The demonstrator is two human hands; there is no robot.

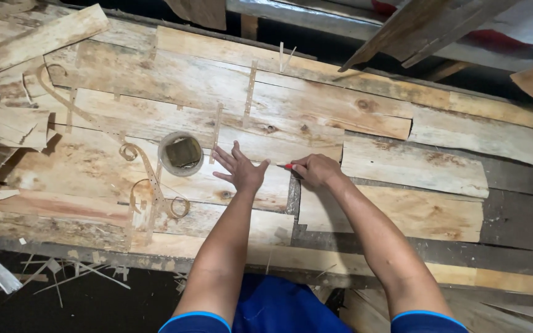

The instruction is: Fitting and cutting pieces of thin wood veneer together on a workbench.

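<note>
your left hand (240, 168) lies flat on the veneer sheet (174, 132), fingers spread wide, holding nothing. your right hand (316, 169), at three o'clock of it, has its fingers closed round a red-tipped cutter (289, 166). a round tin (181, 153) sits at nine o'clock on the table (513, 222).

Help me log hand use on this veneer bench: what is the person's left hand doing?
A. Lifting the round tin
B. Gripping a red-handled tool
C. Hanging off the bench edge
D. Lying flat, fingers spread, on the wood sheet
D: the left hand lies open on the wood sheet, fingers spread; the right hand holds the red-handled tool.
</note>
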